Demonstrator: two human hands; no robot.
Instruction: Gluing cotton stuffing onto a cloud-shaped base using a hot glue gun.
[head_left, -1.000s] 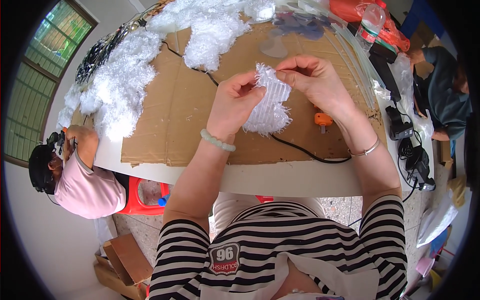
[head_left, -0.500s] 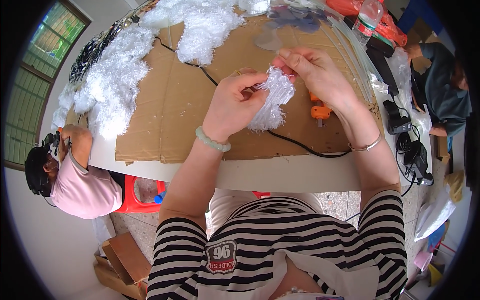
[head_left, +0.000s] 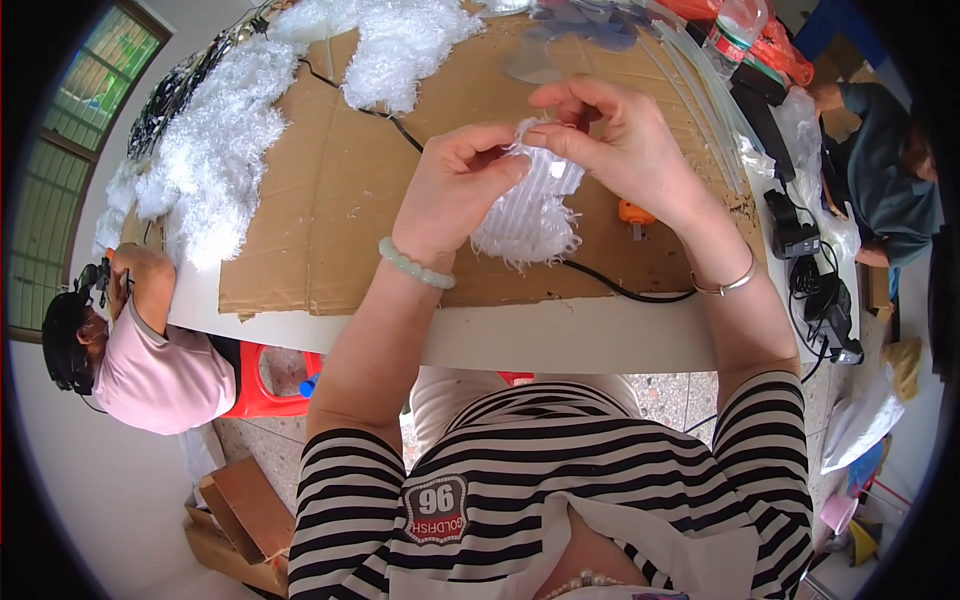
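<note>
A white fringed piece [head_left: 528,212], shiny and ribbed with shaggy edges, hangs between my hands over a brown cardboard sheet [head_left: 330,215]. My left hand [head_left: 452,190] pinches its upper left edge between thumb and fingers. At its top edge, the thumb and fingers of my right hand [head_left: 625,140] close on it too. What exactly lies between the right fingertips is too small to make out. An orange tool [head_left: 635,212], probably a glue gun, lies beside my right wrist, partly covered by it. A black cable [head_left: 620,290] runs under the piece.
Heaps of white fringed material [head_left: 215,150] cover the table's left and far side. Clear thin sticks [head_left: 700,110], a plastic bottle [head_left: 738,35] and black power adapters [head_left: 792,228] lie right. One person [head_left: 160,370] sits left, another [head_left: 890,170] right.
The white piece has turned and opened out, showing more of its ribbed face. My right hand has moved nearer the left and now covers more of the orange tool.
</note>
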